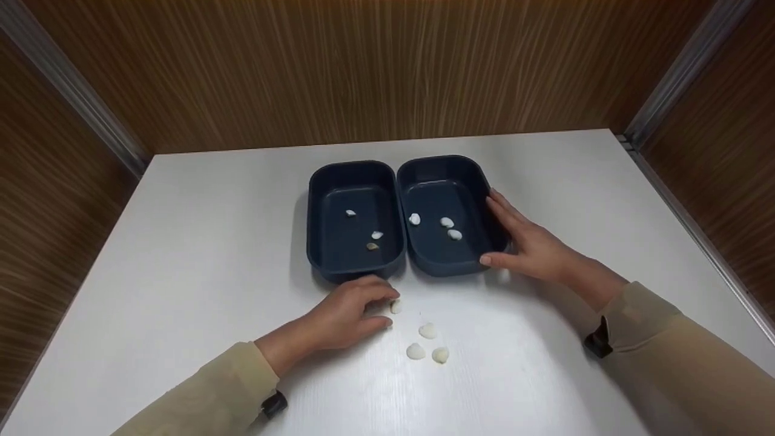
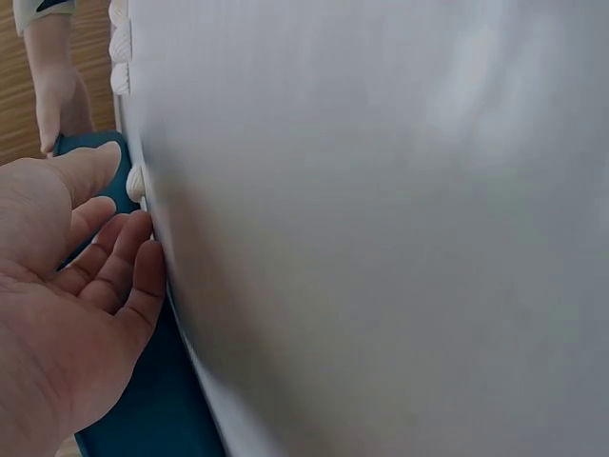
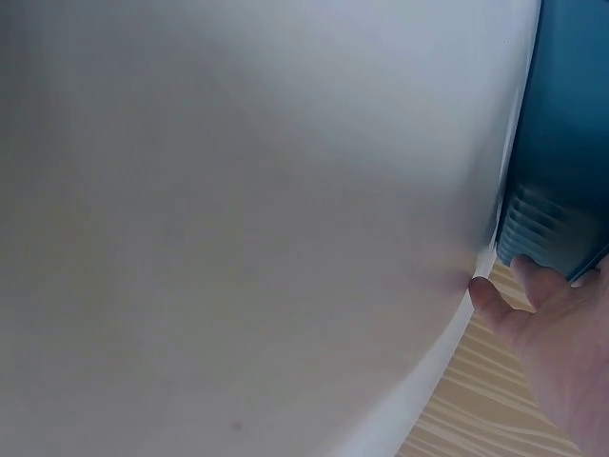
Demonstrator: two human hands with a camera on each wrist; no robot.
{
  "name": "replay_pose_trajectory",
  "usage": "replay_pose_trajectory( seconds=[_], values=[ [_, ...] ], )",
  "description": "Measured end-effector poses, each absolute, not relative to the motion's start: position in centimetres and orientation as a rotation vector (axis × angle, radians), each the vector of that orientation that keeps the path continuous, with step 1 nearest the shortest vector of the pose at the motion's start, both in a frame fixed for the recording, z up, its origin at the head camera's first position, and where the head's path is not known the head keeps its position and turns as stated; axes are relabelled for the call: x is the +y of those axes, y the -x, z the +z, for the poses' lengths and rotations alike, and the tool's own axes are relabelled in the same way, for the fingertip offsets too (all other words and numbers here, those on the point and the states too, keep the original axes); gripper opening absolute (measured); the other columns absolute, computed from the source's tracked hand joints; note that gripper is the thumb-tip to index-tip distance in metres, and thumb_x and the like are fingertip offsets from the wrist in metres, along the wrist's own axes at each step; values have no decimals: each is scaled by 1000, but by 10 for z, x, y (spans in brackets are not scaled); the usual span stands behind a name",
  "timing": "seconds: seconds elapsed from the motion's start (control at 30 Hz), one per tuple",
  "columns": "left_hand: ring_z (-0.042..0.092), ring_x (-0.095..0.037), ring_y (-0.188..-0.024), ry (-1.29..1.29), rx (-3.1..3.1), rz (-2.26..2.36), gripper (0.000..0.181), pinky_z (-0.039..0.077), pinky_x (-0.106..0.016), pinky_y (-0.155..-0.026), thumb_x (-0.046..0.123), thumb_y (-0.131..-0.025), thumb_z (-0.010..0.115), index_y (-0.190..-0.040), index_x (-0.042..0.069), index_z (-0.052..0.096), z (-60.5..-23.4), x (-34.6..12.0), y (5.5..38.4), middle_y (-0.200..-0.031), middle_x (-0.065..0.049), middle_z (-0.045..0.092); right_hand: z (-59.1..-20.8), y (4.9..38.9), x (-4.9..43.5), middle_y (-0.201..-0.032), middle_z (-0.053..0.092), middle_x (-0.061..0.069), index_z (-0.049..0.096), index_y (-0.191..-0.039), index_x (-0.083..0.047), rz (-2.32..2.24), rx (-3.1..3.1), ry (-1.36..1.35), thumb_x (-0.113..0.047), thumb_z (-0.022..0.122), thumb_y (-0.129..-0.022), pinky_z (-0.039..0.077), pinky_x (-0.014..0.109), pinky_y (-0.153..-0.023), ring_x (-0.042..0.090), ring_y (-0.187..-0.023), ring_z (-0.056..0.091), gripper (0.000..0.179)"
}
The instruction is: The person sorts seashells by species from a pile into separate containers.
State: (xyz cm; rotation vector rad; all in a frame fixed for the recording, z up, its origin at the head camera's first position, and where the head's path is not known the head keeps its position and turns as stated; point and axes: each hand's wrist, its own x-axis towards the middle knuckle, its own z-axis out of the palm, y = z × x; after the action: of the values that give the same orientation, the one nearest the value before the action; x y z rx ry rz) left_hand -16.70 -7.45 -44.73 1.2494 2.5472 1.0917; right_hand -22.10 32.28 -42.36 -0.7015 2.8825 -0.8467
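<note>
Just in front of the left dark blue box [image 1: 357, 270], my left hand [image 1: 348, 312] lies low with its thumb and fingers apart around a small pale seashell [image 1: 395, 306]. In the left wrist view that seashell [image 2: 136, 184] shows on the table beyond the fingertips, with a gap on the thumb side. My right hand [image 1: 536, 248] rests against the outer side of the right dark blue box [image 1: 451, 268], fingers fairly straight along the wall and thumb near the front corner. Three whitish seashells [image 1: 428, 330] lie on the table, right of the left hand.
Inside the left box are three small shells [image 1: 376, 235], one brownish. The right box has three white shells [image 1: 447, 222]. Both boxes stand side by side on a white table [image 1: 212, 242], with wood-grain panels [image 1: 375, 72] behind and at both sides.
</note>
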Motion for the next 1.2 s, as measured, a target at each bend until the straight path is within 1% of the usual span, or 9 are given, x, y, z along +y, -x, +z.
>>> replay_pose_trajectory(
  seconds=[0.3, 0.63, 0.97, 1.2],
  values=[
    [64, -22, -111, -1220, 2540, 1054, 37, 52, -36, -103, 9, -94, 79, -129, 3, 71, -449, -70, 165, -126, -8, 67, -424, 221, 323, -179, -1, -4, 11, -172, -15, -855, 2876, 690, -49, 77, -96, 28, 64, -122, 35, -161, 16, 106],
    [60, -23, -113, -1193, 2553, 982, 36, 50, -41, -106, 12, -96, 77, -131, 6, 71, -449, -65, 164, -125, -8, 64, -424, 220, 323, -179, -1, -1, 12, -172, -14, -846, 2889, 710, -48, 77, -96, 29, 65, -121, 36, -161, 16, 105],
    [60, -20, -106, -1147, 2555, 984, 33, 51, -39, -101, 12, -98, 74, -130, 6, 73, -450, -64, 162, -117, -6, 63, -422, 219, 322, -179, -1, -1, 12, -172, -15, -825, 2898, 697, -49, 76, -96, 29, 64, -121, 35, -161, 17, 105],
    [61, -18, -102, -1139, 2556, 976, 29, 53, -37, -96, 13, -99, 74, -128, 7, 75, -451, -64, 163, -114, -4, 64, -423, 219, 322, -179, 0, -1, 14, -171, -12, -858, 2887, 718, -46, 78, -96, 31, 64, -120, 37, -159, 21, 105]
  ],
)
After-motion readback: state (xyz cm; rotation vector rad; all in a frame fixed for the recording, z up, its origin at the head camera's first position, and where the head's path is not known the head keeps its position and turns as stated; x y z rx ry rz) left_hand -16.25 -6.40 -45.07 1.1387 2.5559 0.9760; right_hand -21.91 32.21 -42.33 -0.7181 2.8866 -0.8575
